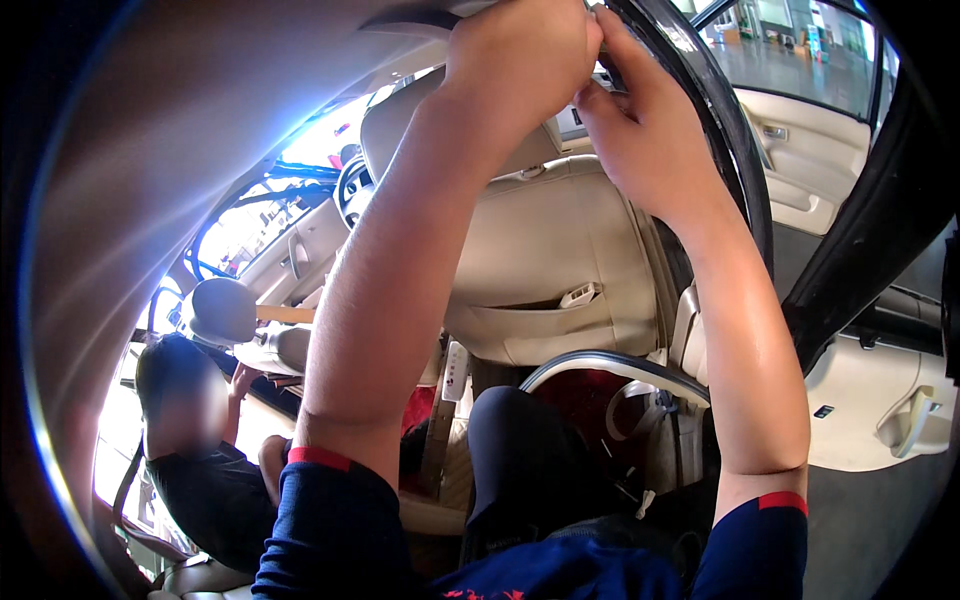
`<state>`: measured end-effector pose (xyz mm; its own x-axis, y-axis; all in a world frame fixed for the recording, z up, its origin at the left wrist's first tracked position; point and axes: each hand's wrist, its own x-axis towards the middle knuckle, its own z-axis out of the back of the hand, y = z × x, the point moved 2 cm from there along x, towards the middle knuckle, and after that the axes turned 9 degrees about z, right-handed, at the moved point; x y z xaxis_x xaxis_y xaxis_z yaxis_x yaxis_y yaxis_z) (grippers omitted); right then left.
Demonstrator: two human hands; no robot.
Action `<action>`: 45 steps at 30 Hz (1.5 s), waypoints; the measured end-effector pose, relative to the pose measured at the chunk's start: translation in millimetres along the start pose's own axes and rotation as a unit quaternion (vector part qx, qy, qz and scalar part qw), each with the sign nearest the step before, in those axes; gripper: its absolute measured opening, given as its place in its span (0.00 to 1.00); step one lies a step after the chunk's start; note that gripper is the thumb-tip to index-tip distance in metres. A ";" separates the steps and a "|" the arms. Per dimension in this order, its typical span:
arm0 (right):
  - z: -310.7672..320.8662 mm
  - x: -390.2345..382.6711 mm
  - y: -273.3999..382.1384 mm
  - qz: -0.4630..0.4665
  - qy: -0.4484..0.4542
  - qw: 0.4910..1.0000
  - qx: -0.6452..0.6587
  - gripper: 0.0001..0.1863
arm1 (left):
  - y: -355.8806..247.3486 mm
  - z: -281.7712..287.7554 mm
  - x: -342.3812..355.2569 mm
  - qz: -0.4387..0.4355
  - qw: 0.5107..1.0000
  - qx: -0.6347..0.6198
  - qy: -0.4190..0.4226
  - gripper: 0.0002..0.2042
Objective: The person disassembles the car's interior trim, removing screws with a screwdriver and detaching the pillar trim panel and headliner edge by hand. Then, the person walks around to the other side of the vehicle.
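Both my arms reach up into the door opening of a car, where the hands meet at the top of the view. My left hand (525,55) is bent over with its back toward me, the fingers curled and mostly hidden at the upper frame. Beside it, my right hand (650,130) has thumb and forefinger closing toward the left fingertips. A small dark bit shows between them, too hidden to name. Right next to the hands runs the black door-frame seal (715,110), curving down along the opening. The light headliner (230,110) spreads to the left.
A beige front seat back (560,240) stands below my hands. A loose-looking curved trim strip (590,360) arcs over my knee (520,430). At left, another person (205,460) leans in near a grey headrest (220,310). Open door panels (800,160) are to the right.
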<state>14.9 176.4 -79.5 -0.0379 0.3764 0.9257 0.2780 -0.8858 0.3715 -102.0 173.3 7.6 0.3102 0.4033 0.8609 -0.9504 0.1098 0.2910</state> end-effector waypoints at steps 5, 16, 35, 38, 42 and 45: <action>-0.7 0.9 -10.0 0.054 0.024 0.998 0.013 0.38 | -1.9 -0.2 4.4 0.029 0.999 -0.013 -0.011 0.12; 11.4 4.8 -14.1 0.059 0.053 0.992 -0.095 0.40 | -13.5 13.3 7.5 0.097 0.991 -0.027 0.087 0.18; 21.2 10.7 -6.0 0.016 0.085 0.995 -0.054 0.40 | -23.2 20.7 4.9 0.142 0.983 -0.029 0.109 0.16; 20.5 9.8 -8.6 0.042 0.065 0.993 -0.093 0.37 | -24.0 24.1 4.4 0.146 0.980 -0.022 0.136 0.17; 26.7 2.7 1.5 0.031 0.076 0.994 -0.065 0.34 | -27.6 23.7 1.2 0.155 0.976 -0.021 0.149 0.19; 33.5 -7.1 -4.6 0.025 0.085 0.991 -0.102 0.33 | -29.1 16.6 6.1 0.164 0.980 -0.064 0.094 0.20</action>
<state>46.1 186.8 -90.2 -0.1945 0.2947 0.9356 0.0851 -0.9451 0.3154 -72.0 157.5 11.3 -0.0103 0.5945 0.8041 -0.9971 0.0546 -0.0531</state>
